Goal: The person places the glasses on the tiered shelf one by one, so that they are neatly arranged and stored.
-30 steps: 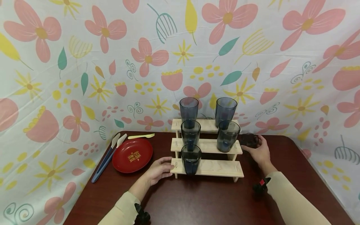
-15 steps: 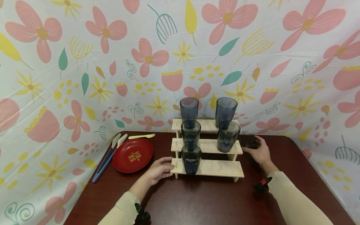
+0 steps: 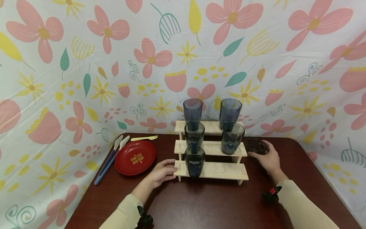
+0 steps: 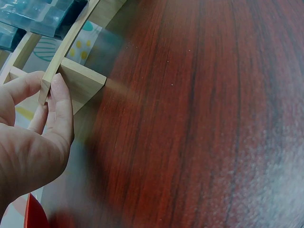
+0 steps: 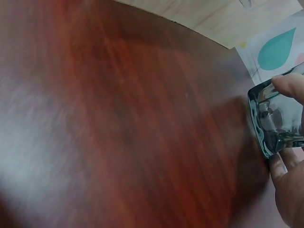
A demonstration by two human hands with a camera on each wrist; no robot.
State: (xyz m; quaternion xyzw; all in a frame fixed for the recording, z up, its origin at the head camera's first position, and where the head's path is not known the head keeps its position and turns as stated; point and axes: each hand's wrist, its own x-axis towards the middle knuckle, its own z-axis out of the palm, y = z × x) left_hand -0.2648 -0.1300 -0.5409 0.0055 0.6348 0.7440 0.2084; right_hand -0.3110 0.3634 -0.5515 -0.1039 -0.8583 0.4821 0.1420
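A three-tier wooden stand (image 3: 223,170) holds several smoky blue drinking glasses: two on top, two in the middle, and one at the left of the bottom step (image 3: 195,163). My left hand (image 3: 162,174) pinches the left end of the bottom board (image 4: 59,61) between thumb and fingers. To the right of the stand, my right hand (image 3: 270,157) grips a dark see-through glass (image 3: 256,147). In the right wrist view, that glass (image 5: 271,116) is held between thumb and fingers, with its thick square-cornered base toward the camera; part of it lies outside the frame.
A red plate (image 3: 135,167) with gold lettering lies left of the stand. Beside it are two blue-and-white utensils (image 3: 107,163), possibly tongs, and a yellow fork (image 3: 144,138). A flower-patterned cloth (image 3: 114,79) hangs behind the dark wooden table (image 3: 206,206).
My right hand has moved slightly to the right and nearer with the glass in its grip. My left hand keeps its hold on the stand's bottom board.
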